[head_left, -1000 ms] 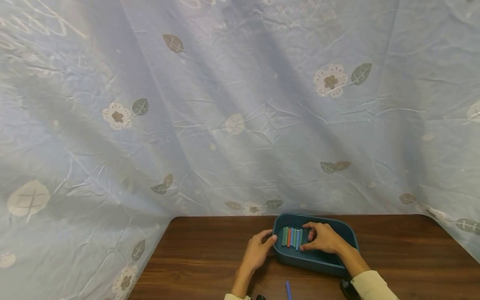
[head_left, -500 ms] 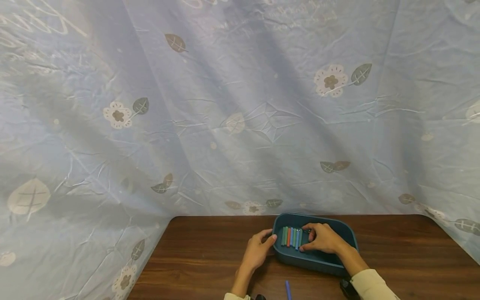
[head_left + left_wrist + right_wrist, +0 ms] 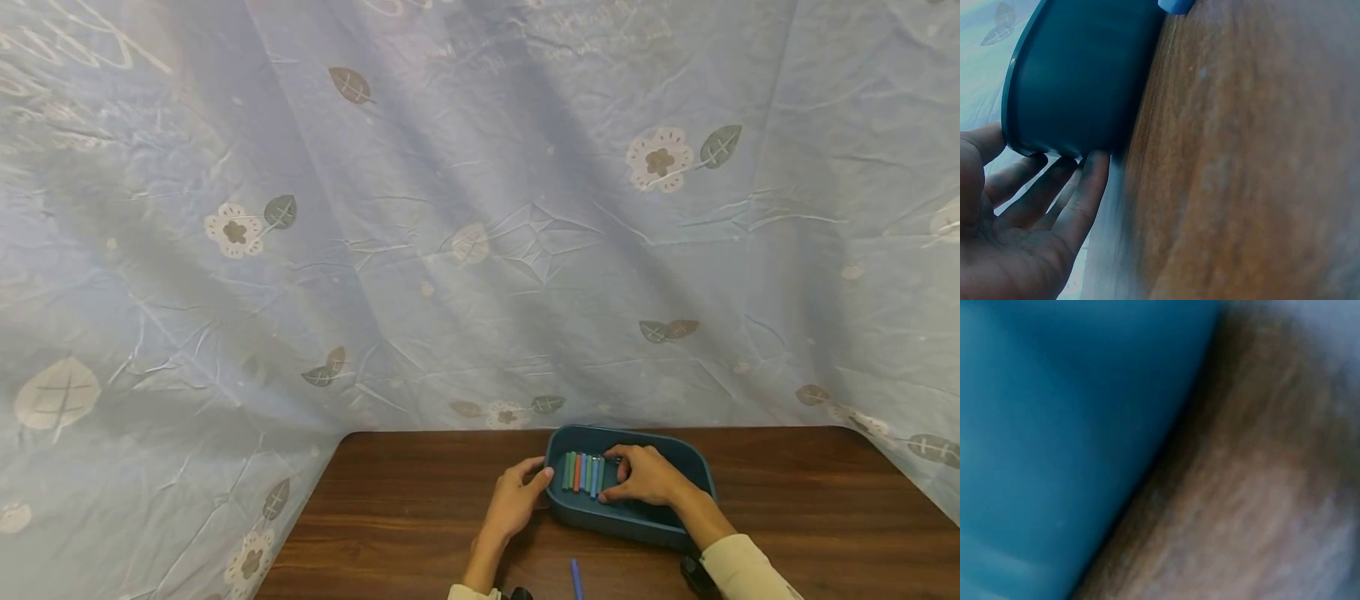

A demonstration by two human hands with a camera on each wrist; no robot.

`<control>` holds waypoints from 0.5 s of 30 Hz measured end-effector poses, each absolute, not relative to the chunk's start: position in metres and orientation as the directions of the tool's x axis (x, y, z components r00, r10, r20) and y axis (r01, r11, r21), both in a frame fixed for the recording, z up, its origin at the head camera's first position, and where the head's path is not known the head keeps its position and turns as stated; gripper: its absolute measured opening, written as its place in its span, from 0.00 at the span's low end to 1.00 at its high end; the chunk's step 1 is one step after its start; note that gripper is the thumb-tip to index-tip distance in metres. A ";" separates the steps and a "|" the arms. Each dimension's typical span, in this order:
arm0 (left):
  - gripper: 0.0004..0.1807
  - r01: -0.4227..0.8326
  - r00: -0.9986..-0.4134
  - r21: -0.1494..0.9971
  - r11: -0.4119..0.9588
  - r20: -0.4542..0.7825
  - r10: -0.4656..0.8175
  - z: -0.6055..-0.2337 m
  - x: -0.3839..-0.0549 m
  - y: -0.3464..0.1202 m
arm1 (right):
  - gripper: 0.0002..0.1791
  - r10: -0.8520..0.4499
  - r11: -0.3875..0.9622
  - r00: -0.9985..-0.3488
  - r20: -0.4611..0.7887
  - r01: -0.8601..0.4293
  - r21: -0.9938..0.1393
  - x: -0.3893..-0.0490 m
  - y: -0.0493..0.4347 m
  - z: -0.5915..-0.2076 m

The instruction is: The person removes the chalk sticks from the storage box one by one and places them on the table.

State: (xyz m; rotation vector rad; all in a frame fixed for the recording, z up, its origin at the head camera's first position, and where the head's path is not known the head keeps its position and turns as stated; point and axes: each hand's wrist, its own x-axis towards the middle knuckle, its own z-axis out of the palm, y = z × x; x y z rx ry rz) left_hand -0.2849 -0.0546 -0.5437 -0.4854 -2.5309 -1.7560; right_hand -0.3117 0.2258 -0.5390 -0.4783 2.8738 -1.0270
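In the head view, a teal plastic tub (image 3: 600, 518) stands on the table. Several slim, chalk-like sticks (image 3: 577, 472), green, orange and blue, lie side by side in its left half. My left hand (image 3: 510, 500) rests against the tub's left end. The left wrist view shows its fairly straight fingers (image 3: 1082, 203) touching the outer wall, with one digit at the rim. My right hand (image 3: 651, 477) reaches inside the tub. Its bent thumb and fingers pinch the green stick (image 3: 602, 468) at the row's right end, one at each end of it. The right palm is hidden.
A single blue stick (image 3: 576, 578) lies on the brown wooden table (image 3: 405, 517), in front of the tub. Behind the table hangs a pale sheet (image 3: 420, 333) with leaf and flower prints. Only tub wall (image 3: 1072, 437) and blurred wood show in the right wrist view.
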 end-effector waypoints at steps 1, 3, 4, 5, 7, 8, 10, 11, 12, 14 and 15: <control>0.23 0.266 -0.951 0.910 0.317 0.194 0.240 -0.544 -0.285 -0.054 | 0.46 -0.307 0.732 -0.950 0.055 -0.273 -0.625 -0.311 0.226 -0.539; 0.23 0.272 -0.951 0.904 0.330 0.200 0.236 -0.544 -0.285 -0.054 | 0.45 -0.311 0.733 -0.949 0.056 -0.277 -0.622 -0.311 0.226 -0.540; 0.23 0.276 -0.951 0.900 0.338 0.204 0.234 -0.544 -0.285 -0.054 | 0.45 -0.309 0.734 -0.949 0.054 -0.275 -0.621 -0.310 0.226 -0.540; 0.23 0.278 -0.950 0.898 0.340 0.205 0.236 -0.545 -0.286 -0.054 | 0.45 -0.307 0.735 -0.950 0.054 -0.272 -0.622 -0.310 0.225 -0.539; 0.22 0.287 -0.948 0.891 0.351 0.212 0.238 -0.545 -0.286 -0.054 | 0.45 -0.297 0.736 -0.953 0.050 -0.262 -0.624 -0.309 0.225 -0.538; 0.22 0.291 -0.947 0.888 0.356 0.215 0.238 -0.545 -0.286 -0.054 | 0.45 -0.293 0.738 -0.955 0.048 -0.258 -0.624 -0.309 0.224 -0.538; 0.22 0.295 -0.946 0.883 0.365 0.217 0.239 -0.545 -0.286 -0.054 | 0.44 -0.283 0.741 -0.958 0.043 -0.246 -0.625 -0.308 0.224 -0.536; 0.22 0.295 -0.947 0.882 0.368 0.217 0.238 -0.545 -0.286 -0.054 | 0.44 -0.281 0.741 -0.959 0.044 -0.246 -0.625 -0.307 0.224 -0.536; 0.22 0.294 -0.947 0.881 0.370 0.217 0.237 -0.545 -0.286 -0.054 | 0.44 -0.280 0.740 -0.959 0.044 -0.245 -0.626 -0.308 0.224 -0.535; 0.23 0.291 -0.948 0.882 0.371 0.214 0.235 -0.545 -0.286 -0.054 | 0.43 -0.285 0.736 -0.957 0.048 -0.251 -0.629 -0.308 0.224 -0.535; 0.23 0.290 -0.948 0.883 0.370 0.213 0.235 -0.545 -0.286 -0.054 | 0.43 -0.289 0.733 -0.956 0.051 -0.255 -0.630 -0.308 0.225 -0.535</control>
